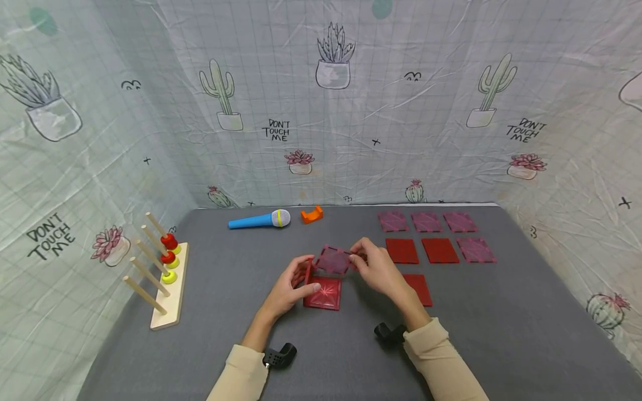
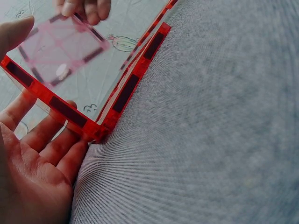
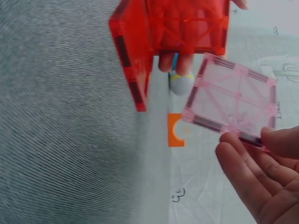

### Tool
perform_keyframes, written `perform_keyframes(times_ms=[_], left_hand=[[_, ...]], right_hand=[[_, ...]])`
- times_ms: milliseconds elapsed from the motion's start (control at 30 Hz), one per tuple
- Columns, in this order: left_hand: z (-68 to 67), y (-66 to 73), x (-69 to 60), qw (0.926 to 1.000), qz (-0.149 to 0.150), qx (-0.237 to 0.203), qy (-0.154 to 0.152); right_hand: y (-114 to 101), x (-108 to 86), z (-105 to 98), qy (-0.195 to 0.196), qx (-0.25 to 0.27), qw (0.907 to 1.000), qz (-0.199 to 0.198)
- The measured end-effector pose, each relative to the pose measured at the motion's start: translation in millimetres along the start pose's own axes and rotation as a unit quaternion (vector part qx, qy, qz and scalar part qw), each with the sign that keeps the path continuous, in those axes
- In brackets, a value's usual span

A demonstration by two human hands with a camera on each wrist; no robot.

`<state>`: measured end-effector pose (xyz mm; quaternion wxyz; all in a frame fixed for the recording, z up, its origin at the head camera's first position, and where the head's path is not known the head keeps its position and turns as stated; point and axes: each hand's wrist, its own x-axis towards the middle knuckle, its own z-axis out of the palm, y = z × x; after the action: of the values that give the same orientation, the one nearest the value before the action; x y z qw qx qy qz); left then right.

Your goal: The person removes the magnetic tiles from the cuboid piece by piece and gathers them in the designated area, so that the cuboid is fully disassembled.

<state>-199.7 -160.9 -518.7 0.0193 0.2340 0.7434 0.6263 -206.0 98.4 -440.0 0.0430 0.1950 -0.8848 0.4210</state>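
Note:
A flat red magnetic tile (image 1: 325, 298) lies on the table, and a second red magnetic tile (image 1: 308, 272) stands upright along its left edge. My left hand (image 1: 287, 288) holds the upright tile, its fingers behind the outer face and the thumb reaching over the inner side. Above and behind the flat tile, a translucent pink magnetic tile (image 1: 333, 260) is in the air, tilted. My right hand (image 1: 379, 271) pinches it by one edge between thumb and fingers. In the right wrist view the pink tile (image 3: 233, 95) is apart from the red ones.
Several pink tiles (image 1: 427, 221) and red tiles (image 1: 402, 251) lie in rows at right; one red tile (image 1: 420, 289) is partly under the right forearm. A blue toy microphone (image 1: 258, 219) and orange piece (image 1: 312, 215) lie at the back. A wooden peg stand (image 1: 173, 301) with rings is at left.

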Motion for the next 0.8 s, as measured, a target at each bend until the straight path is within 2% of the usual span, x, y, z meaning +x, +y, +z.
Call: perform_keyframes(times_ms=[200,433,600,800], left_hand=[[-0.5,-1.7,0.6,0.9997,0.022,-0.009,-0.006],[0.0,-2.5,0.1,0.9997,0.020,-0.009,-0.007],[0.5,-2.4,0.5,0.9998,0.017,-0.008,-0.007],[0.6,-2.1,1.1,0.9998,0.016,-0.006,-0.004]], right_hand=[[-4,-0.7,-11,0.050,0.021,0.9982,-0.026],[-3,-2.5,-19,0.080,0.039,0.9956,-0.030],[-3,-3.4,-27,0.089,0.066,0.9936,-0.022],[0,-1.7,-35,0.107,0.112,0.9880,0.006]])
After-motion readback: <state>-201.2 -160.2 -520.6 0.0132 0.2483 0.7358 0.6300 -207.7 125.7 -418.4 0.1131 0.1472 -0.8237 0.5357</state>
